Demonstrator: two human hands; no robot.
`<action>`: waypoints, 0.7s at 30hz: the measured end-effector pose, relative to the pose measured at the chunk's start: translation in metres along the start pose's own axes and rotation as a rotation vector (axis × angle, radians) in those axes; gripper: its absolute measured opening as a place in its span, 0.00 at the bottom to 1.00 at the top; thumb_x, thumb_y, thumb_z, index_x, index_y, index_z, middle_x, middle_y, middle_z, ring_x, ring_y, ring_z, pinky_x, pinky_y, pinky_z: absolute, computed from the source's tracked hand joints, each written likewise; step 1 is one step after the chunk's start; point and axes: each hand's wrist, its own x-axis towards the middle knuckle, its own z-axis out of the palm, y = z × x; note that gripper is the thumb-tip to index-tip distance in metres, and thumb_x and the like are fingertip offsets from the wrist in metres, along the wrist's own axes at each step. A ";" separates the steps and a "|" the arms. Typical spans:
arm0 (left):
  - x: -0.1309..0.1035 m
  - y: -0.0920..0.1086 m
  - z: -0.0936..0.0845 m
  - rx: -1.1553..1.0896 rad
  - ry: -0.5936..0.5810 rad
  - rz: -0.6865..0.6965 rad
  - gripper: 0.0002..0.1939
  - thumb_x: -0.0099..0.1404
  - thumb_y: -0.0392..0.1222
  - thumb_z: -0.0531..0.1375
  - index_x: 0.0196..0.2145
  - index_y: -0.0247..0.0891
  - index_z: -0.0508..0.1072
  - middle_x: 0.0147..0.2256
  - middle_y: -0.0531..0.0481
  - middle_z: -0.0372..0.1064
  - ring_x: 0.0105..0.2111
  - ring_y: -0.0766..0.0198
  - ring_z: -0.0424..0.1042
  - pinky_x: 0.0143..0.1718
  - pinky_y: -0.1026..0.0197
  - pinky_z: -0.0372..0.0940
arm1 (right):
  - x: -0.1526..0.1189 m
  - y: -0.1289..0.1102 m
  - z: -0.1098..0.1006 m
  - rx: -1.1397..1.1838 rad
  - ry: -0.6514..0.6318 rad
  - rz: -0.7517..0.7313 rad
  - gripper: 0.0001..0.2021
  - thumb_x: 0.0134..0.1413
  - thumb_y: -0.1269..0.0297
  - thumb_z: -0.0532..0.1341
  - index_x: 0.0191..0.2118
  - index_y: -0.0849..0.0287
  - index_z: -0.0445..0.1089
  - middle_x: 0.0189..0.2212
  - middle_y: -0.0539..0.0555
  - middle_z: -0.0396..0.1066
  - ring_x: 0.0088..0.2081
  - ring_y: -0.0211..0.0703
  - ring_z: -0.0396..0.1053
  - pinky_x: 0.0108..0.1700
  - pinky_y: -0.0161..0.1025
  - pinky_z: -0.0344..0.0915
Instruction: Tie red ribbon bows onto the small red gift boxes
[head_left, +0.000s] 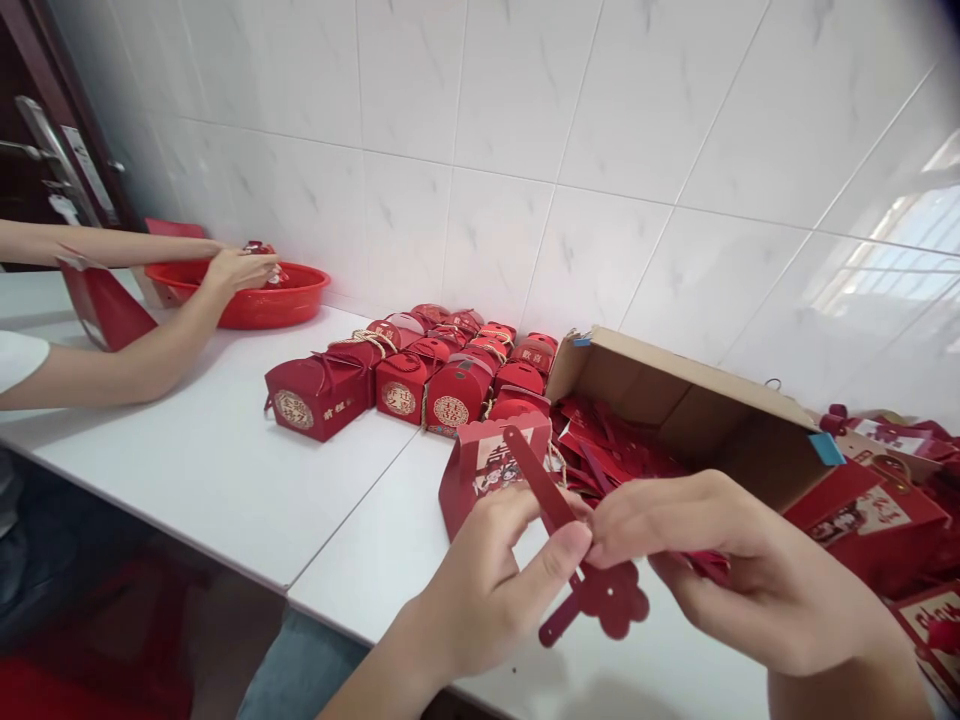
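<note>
A flat red card strip [538, 478] with a rounded, holed tip slants up out of my left hand [510, 590]. My left thumb and fingers are closed on it. Below the thumb hang a red flower-shaped card end [619, 600] and a second dark red strip end [561, 618]. My right hand [697, 550] pinches at the same card pieces, its fingertips meeting the left ones. Exactly what lies between the right fingertips is partly hidden. Just behind my left hand a red gift box [480, 465] with a scalloped top and a printed picture stands on the white table [375, 560].
Several filled-out red gift boxes [457, 395] stand in rows by the tiled wall. An open cardboard carton [697, 400] holds loose red card pieces [615, 440]. More red boxes [870, 510] are at right. At left, another person's hands [244, 268] work over a red basin [274, 305].
</note>
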 end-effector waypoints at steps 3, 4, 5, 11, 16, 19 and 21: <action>0.001 0.000 -0.002 0.083 0.049 0.048 0.06 0.64 0.43 0.58 0.33 0.40 0.74 0.32 0.52 0.74 0.33 0.64 0.72 0.38 0.63 0.65 | 0.004 -0.003 0.003 0.002 -0.084 0.003 0.15 0.54 0.76 0.57 0.46 0.59 0.71 0.32 0.55 0.76 0.33 0.38 0.72 0.38 0.35 0.69; 0.001 0.001 -0.003 0.113 0.063 0.050 0.06 0.63 0.43 0.59 0.30 0.40 0.73 0.30 0.52 0.74 0.32 0.64 0.71 0.37 0.63 0.65 | 0.005 -0.004 0.004 -0.028 -0.087 0.018 0.12 0.55 0.74 0.59 0.45 0.59 0.71 0.31 0.54 0.75 0.33 0.37 0.71 0.37 0.34 0.68; 0.000 0.001 -0.005 0.135 0.074 0.049 0.07 0.63 0.42 0.59 0.28 0.39 0.73 0.28 0.52 0.73 0.30 0.65 0.70 0.36 0.63 0.65 | 0.005 -0.005 0.006 -0.075 -0.078 0.039 0.09 0.56 0.72 0.60 0.43 0.59 0.72 0.31 0.54 0.75 0.33 0.36 0.71 0.36 0.32 0.67; -0.003 -0.001 -0.017 0.130 0.034 0.073 0.08 0.62 0.39 0.59 0.25 0.40 0.72 0.26 0.51 0.71 0.29 0.62 0.71 0.34 0.60 0.67 | 0.000 -0.017 0.020 -0.358 -0.057 0.194 0.08 0.59 0.73 0.55 0.37 0.57 0.71 0.34 0.52 0.71 0.35 0.35 0.68 0.35 0.30 0.63; -0.006 -0.001 -0.029 0.126 0.024 0.119 0.06 0.61 0.38 0.60 0.26 0.42 0.72 0.26 0.51 0.71 0.32 0.60 0.71 0.37 0.56 0.69 | -0.011 -0.034 0.025 -0.524 -0.118 0.252 0.07 0.58 0.72 0.56 0.36 0.54 0.69 0.33 0.50 0.70 0.34 0.36 0.67 0.33 0.31 0.59; -0.009 0.003 -0.034 0.107 0.018 0.145 0.06 0.61 0.41 0.61 0.25 0.44 0.73 0.24 0.51 0.70 0.30 0.59 0.71 0.36 0.54 0.70 | -0.020 -0.042 0.029 -0.600 -0.149 0.254 0.04 0.58 0.67 0.59 0.31 0.55 0.66 0.30 0.48 0.69 0.31 0.36 0.65 0.28 0.32 0.55; -0.011 0.002 -0.037 0.175 0.071 0.154 0.09 0.58 0.47 0.62 0.22 0.45 0.74 0.21 0.50 0.69 0.27 0.57 0.70 0.35 0.51 0.71 | -0.027 -0.044 0.032 -0.582 -0.140 0.286 0.08 0.58 0.64 0.59 0.28 0.55 0.64 0.28 0.47 0.68 0.28 0.35 0.63 0.25 0.32 0.53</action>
